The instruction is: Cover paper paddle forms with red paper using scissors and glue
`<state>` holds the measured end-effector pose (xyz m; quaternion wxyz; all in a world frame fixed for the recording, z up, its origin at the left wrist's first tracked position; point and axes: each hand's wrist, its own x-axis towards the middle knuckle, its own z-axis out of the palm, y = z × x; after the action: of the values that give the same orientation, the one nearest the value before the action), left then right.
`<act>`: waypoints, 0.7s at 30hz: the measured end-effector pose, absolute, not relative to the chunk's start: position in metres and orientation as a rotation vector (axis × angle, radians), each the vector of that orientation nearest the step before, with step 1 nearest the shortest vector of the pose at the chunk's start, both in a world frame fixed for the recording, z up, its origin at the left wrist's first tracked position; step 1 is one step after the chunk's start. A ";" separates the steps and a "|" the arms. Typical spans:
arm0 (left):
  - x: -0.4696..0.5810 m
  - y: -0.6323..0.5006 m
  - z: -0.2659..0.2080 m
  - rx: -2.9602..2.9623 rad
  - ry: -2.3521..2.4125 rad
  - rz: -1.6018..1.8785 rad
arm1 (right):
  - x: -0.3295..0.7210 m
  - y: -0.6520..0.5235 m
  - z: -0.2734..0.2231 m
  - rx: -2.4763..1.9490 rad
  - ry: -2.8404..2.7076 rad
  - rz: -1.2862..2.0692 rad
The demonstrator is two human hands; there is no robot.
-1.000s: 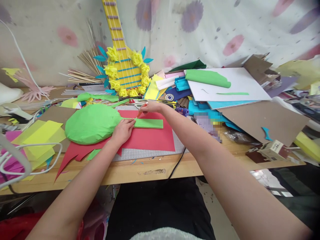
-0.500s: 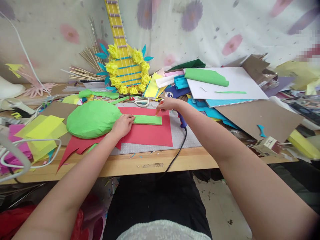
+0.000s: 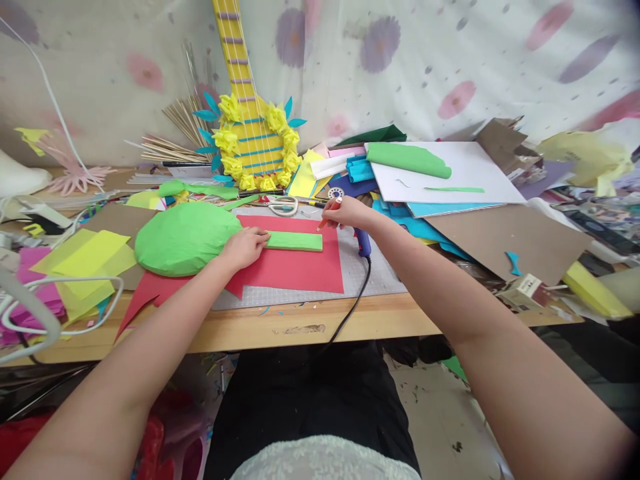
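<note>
My left hand [image 3: 246,247] lies with its fingers flat on a green paper-covered shape, where its rounded body [image 3: 187,237] meets the narrow straight neck [image 3: 295,241]. The shape rests on a sheet of red paper [image 3: 300,277]. Pinched in my right hand [image 3: 345,212] is a slim orange pen [image 3: 329,215]. Its pale tip points down at the red paper, just beyond the end of the green neck. A blue glue gun [image 3: 363,243] with a black cable lies beside my right wrist, partly covered by the forearm.
Behind stands a yellow ukulele-like model [image 3: 257,143] ringed with paper flowers. Scissors [image 3: 284,205] lie at the mat's back. White board [image 3: 450,173] and brown card [image 3: 520,240] are stacked on the right. Yellow sheets [image 3: 85,260] and white tubing [image 3: 117,293] occupy the left.
My right hand and the pen have shifted slightly right, and the tip now sits off the end corner of the green neck. My left hand stays in place.
</note>
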<state>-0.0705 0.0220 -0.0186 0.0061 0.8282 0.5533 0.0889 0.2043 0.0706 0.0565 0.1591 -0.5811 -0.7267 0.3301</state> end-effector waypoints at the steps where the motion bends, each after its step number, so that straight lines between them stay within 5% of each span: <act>1: -0.071 0.022 -0.017 2.601 1.730 0.241 | 0.204 0.067 0.055 -1.640 -2.041 0.949; 10: -0.067 0.017 -0.010 2.591 1.762 0.118 | 0.208 0.041 0.041 -1.786 -2.147 0.433; 21: -0.071 0.021 -0.010 2.610 1.728 0.080 | 0.207 0.037 0.028 -1.724 -2.044 0.593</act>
<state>-0.0712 0.0209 -0.0096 0.0050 0.8335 0.5519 0.0254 0.2073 0.0365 0.0275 0.1998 -0.6169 -0.7311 0.2123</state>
